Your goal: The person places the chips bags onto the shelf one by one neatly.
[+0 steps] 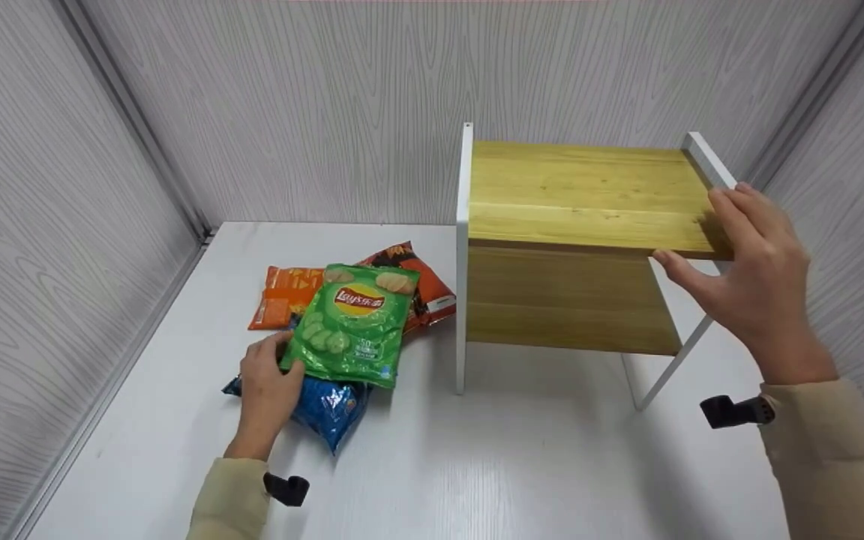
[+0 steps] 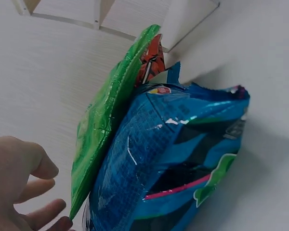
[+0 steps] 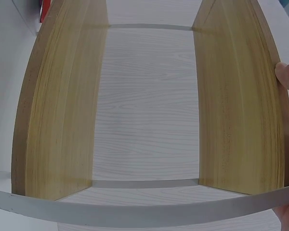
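Observation:
A green Lay's chip bag lies on top of a pile of snack bags. My left hand is at its lower left edge, and in the left wrist view the spread fingers come up to the bag's edge, thumb apart. Beneath is a blue snack bag. An orange bag and a red-and-black bag stick out behind. On the right, my right hand grips the front right corner of a two-tier wooden shelf, its thumb at the top board's front edge.
The shelf's white left side post stands just right of the bags. A lower board hangs under the top one. Everything rests on a white table, with grey wood-grain panels behind and at both sides.

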The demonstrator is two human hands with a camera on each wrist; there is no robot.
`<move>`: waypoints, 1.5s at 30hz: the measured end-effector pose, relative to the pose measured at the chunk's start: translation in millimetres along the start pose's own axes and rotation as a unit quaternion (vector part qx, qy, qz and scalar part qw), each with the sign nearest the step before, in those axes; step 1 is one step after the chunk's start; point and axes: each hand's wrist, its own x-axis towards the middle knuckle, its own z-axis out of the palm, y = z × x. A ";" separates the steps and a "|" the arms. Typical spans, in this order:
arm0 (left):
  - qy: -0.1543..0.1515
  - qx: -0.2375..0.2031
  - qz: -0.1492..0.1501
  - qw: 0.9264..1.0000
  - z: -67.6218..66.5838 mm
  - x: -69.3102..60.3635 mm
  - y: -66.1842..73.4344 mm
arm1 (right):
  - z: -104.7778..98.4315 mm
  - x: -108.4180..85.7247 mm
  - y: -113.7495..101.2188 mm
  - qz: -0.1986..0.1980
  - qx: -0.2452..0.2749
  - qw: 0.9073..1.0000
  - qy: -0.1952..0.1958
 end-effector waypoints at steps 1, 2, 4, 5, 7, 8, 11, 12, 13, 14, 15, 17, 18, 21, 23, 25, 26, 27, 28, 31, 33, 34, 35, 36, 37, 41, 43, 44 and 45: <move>-0.001 0.018 0.020 1.000 1.8 0.4 1.2 | -0.1 -0.1 0.1 0.000 -0.001 1.000 0.000; -0.001 0.036 0.046 0.998 3.6 1.0 2.5 | -0.2 -0.1 0.3 0.000 -0.002 1.000 0.001; -0.005 0.073 0.104 0.992 7.4 3.2 5.2 | -0.5 -0.3 0.6 0.000 -0.003 1.000 0.001; -0.009 0.089 0.135 0.987 9.5 4.6 6.1 | -0.6 -0.4 0.7 0.001 -0.003 1.000 0.000; -0.025 0.117 0.187 0.975 13.5 7.7 7.9 | -1.0 -0.6 0.6 0.001 -0.004 1.000 -0.003; -0.035 0.130 0.207 0.969 15.6 9.1 8.5 | -1.3 -0.7 0.4 0.002 -0.005 1.000 -0.005; -0.070 0.170 0.241 0.953 22.6 12.7 8.5 | -1.8 -1.4 -0.3 0.003 -0.007 1.000 -0.012; -0.080 0.185 0.246 0.948 24.8 13.5 7.9 | -1.9 -1.6 -0.6 0.004 -0.008 1.000 -0.014; -0.089 0.200 0.249 0.943 27.1 14.1 7.1 | -2.0 -1.9 -0.8 0.004 -0.008 1.000 -0.016; -0.096 0.214 0.250 0.939 29.6 14.6 6.1 | -2.1 -2.1 -1.0 0.004 -0.009 1.000 -0.017; -0.103 0.226 0.248 0.936 32.0 15.0 5.2 | -2.2 -2.3 -1.2 0.005 -0.010 1.000 -0.018; -0.111 0.250 0.245 0.930 36.3 15.0 3.7 | -2.5 -2.6 -1.2 0.006 -0.012 1.000 -0.020; -0.111 0.259 0.244 0.928 38.3 14.9 3.1 | -2.6 -2.7 -1.0 0.007 -0.012 1.000 -0.020; -0.104 0.275 0.241 0.925 43.1 14.5 3.0 | -3.0 -2.6 -0.3 0.009 -0.010 1.000 -0.016; -0.093 0.279 0.243 0.924 45.1 14.3 3.6 | -3.3 -2.3 -0.1 0.008 -0.009 1.000 -0.012; -0.088 0.282 0.241 0.925 46.2 14.5 4.8 | -3.5 -1.9 -0.2 0.007 -0.009 1.000 -0.008; -0.089 0.283 0.238 0.925 46.6 14.7 5.5 | -3.7 -1.6 -0.5 0.007 -0.010 1.000 -0.007; -0.090 0.285 0.236 0.925 46.8 15.0 6.1 | -3.7 -1.4 -0.9 0.006 -0.011 1.000 -0.006; -0.091 0.285 0.232 0.925 46.9 15.3 6.7 | -3.7 -1.1 -1.4 0.005 -0.012 1.000 -0.006; -0.100 0.285 0.218 0.928 47.6 16.7 8.5 | -3.6 -0.8 -2.9 0.003 -0.014 1.000 -0.007; -0.102 0.286 0.210 0.929 47.9 17.9 9.3 | -3.5 -0.9 -3.7 0.002 -0.015 1.000 -0.008; -0.101 0.286 0.206 0.930 48.1 18.4 9.6 | -3.5 -1.1 -4.0 0.001 -0.016 1.000 -0.009; -0.099 0.286 0.204 0.931 48.3 19.1 9.8 | -3.6 -1.3 -4.2 0.001 -0.017 1.000 -0.009; -0.096 0.286 0.200 0.932 48.4 19.8 10.0 | -3.6 -1.5 -4.2 0.000 -0.017 1.000 -0.009; -0.090 0.286 0.198 0.933 48.5 20.2 9.9 | -3.5 -1.6 -4.4 -0.001 -0.017 1.000 -0.009; -0.068 0.280 0.187 0.939 49.5 21.7 7.9 | -3.6 -2.0 -4.4 -0.002 -0.016 1.000 -0.008; -0.062 0.275 0.179 0.943 50.1 22.0 6.9 | -3.8 -2.2 -4.4 -0.003 -0.016 1.000 -0.008; -0.060 0.272 0.176 0.944 50.4 22.0 6.6 | -3.9 -2.2 -4.3 -0.003 -0.016 1.000 -0.007; -0.058 0.269 0.173 0.946 50.6 21.9 6.3 | -3.9 -2.2 -4.2 -0.003 -0.015 1.000 -0.006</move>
